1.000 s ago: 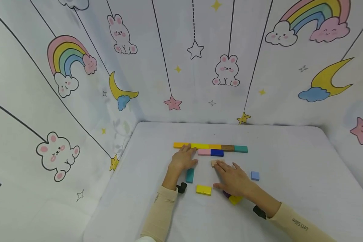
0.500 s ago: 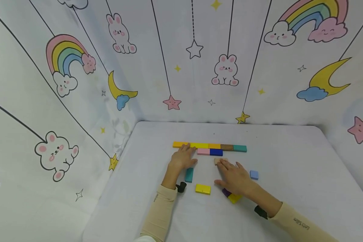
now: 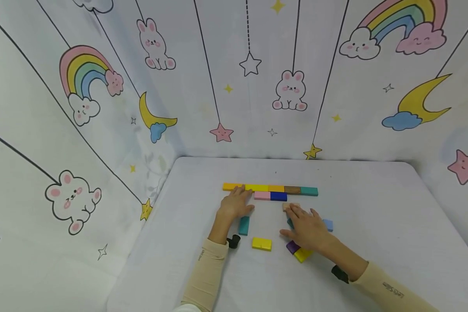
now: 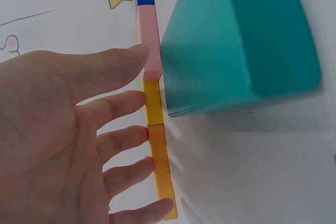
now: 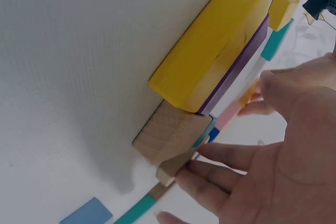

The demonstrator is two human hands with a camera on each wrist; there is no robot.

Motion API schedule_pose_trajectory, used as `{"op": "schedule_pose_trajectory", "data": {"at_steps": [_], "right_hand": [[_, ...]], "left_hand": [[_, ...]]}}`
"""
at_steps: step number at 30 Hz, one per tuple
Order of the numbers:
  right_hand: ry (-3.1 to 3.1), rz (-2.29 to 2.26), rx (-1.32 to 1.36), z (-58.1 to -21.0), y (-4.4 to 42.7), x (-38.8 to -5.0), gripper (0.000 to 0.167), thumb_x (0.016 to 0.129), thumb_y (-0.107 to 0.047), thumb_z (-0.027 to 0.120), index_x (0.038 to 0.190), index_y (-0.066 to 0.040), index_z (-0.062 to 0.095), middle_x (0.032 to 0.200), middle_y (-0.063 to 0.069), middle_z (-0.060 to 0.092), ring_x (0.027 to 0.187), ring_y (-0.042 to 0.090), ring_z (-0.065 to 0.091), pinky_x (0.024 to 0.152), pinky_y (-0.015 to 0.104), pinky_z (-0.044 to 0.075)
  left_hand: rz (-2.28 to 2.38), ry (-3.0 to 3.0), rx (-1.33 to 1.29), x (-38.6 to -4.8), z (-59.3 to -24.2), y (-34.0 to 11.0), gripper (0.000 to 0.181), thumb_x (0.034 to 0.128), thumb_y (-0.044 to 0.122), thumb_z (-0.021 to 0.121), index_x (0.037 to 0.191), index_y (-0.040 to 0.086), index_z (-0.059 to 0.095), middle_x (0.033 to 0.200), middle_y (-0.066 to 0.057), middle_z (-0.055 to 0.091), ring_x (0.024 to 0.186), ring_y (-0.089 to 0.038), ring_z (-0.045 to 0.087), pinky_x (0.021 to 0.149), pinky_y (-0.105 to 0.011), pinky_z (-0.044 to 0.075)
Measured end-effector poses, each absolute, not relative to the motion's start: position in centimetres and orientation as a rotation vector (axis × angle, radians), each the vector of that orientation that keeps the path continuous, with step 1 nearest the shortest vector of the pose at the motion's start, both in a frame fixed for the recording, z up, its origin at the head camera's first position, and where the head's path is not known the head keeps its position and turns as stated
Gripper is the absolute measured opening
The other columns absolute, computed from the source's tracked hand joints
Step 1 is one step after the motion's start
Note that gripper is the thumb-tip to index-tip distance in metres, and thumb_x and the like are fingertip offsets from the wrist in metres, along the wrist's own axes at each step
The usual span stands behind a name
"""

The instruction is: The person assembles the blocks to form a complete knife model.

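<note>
My left hand (image 3: 235, 204) rests with spread, relaxed fingers on the yellow block (image 3: 259, 188) and orange block (image 3: 229, 186) at the left of a row. In the left wrist view the thumb lies by the pink block (image 4: 150, 40). The fingertips of my right hand (image 3: 306, 229) touch a small light wooden block (image 3: 287, 207); those fingers are nearly straight. Partly hidden below that hand is a teal block (image 3: 290, 223). Close to its wrist lie a purple block (image 3: 293, 247) and a yellow block (image 5: 210, 45).
The row runs on with a brown block (image 3: 292, 190) and a teal one at its right end. A dark blue block (image 3: 278, 196) sits against it. Loose on the white table (image 3: 374, 242) are a teal block (image 3: 243, 225), a yellow block (image 3: 261, 244) and a light blue block (image 3: 328, 225).
My right hand has slid to the right, and the light wooden block has shifted right under its fingertips. A teal block now shows beneath that hand. The left hand stays in place.
</note>
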State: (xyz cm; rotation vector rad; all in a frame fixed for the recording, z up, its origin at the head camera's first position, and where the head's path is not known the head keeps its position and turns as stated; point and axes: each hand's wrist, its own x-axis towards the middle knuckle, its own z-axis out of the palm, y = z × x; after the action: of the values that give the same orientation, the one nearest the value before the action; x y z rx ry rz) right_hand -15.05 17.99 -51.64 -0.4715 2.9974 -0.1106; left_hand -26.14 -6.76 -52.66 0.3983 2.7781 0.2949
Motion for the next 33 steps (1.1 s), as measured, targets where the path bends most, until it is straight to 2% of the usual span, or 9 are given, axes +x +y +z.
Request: {"op": "schedule_pose_trajectory", "data": {"at_steps": [13, 33], "right_hand": [[3.026, -0.136, -0.493, -51.9, 19.1, -15.2, 0.082, 0.097, -0.058, 0.067, 0.153, 0.0, 0.05, 0.159, 0.023, 0.046, 0.145, 0.042, 0.046, 0.113, 0.073, 0.033], [3.058, -0.216, -0.486, -52.8, 19.7, -16.4, 0.08, 0.098, -0.055, 0.067, 0.154, -0.001, 0.047, 0.159, 0.025, 0.043, 0.147, 0.043, 0.042, 0.113, 0.075, 0.032]], "left_hand": [[0.271, 2.792, 0.41, -26.2, -52.9, -6.8, 0.067, 0.1027, 0.049, 0.062, 0.163, 0.028, 0.04, 0.174, -0.002, 0.022, 0.16, -0.025, 0.017, 0.12, -0.058, 0.035], [0.303, 2.788, 0.417, -25.8, -52.5, -6.9, 0.066, 0.1027, 0.048, 0.062, 0.162, 0.027, 0.042, 0.173, -0.002, 0.023, 0.16, -0.027, 0.018, 0.12, -0.058, 0.036]]}}
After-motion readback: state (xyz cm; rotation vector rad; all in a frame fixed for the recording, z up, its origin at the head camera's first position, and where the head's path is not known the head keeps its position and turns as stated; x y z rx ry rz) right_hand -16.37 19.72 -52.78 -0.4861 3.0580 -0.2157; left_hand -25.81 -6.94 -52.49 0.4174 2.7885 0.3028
